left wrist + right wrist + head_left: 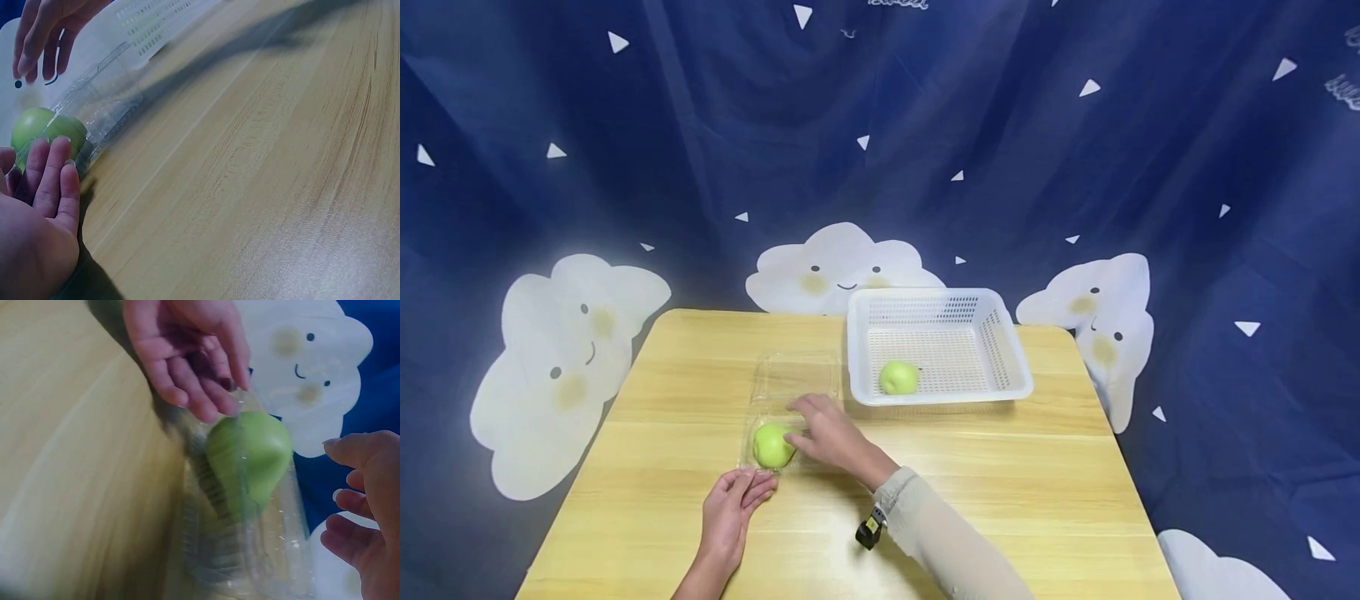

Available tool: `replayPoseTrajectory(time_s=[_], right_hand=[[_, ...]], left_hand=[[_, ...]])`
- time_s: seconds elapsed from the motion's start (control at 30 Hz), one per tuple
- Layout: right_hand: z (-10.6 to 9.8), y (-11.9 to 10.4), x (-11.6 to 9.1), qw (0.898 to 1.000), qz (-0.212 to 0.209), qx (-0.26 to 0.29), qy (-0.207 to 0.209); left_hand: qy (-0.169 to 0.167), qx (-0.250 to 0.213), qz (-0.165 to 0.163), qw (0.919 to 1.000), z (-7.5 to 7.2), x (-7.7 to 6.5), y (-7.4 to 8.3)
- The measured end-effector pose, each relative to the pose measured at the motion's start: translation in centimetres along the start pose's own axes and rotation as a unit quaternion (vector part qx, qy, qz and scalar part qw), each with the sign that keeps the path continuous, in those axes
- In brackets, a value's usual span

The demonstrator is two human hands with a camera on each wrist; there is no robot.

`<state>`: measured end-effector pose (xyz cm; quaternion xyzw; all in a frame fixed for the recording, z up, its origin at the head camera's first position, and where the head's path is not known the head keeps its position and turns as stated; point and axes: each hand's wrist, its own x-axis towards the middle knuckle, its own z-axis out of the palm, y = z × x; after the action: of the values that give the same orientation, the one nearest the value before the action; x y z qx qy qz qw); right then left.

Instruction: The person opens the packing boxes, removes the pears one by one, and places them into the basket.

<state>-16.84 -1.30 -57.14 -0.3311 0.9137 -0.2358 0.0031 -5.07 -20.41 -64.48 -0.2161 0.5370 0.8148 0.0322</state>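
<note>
left hand (728, 510): pinches clear box (250, 540), likely to steady it
right hand (831, 433): fingers parted, empty, by apple (772, 446)
basket (940, 399): table (1037, 483)'s far edge

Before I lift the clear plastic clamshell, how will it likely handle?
The clear plastic clamshell has thin-looking, see-through walls, so it is probably light and flexes if squeezed. Its far half lies open, so it may flop. The round green apple in the near half could roll and probably weighs that side down.
</note>
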Motion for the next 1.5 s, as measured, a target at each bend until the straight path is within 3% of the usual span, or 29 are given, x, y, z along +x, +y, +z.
replayPoseTrajectory(time_s=[0.47, 0.87, 1.23, 1.5], right_hand=[[2.9, -0.9, 0.0, 0.999, 0.018, 0.017, -0.04], [3.8, -1.1, 0.0, 0.997, 0.027, 0.019, -0.065], [4.1, -1.2, 0.3, 0.997, 0.027, 0.032, -0.068], [4.1, -1.0, 0.5, 0.996, 0.026, 0.035, -0.073]], left_hand=[[0.003, 0.013, -0.021, 0.9997, -0.2, 0.1, -0.2], [0.006, 0.013, -0.02, 0.9997, -0.1, 0.1, -0.3], [-0.011, 0.012, 0.005, 0.9999, -0.1, 0.2, -0.4], [0.002, 0.019, -0.017, 0.9997, 0.0, 0.2, -0.2]])
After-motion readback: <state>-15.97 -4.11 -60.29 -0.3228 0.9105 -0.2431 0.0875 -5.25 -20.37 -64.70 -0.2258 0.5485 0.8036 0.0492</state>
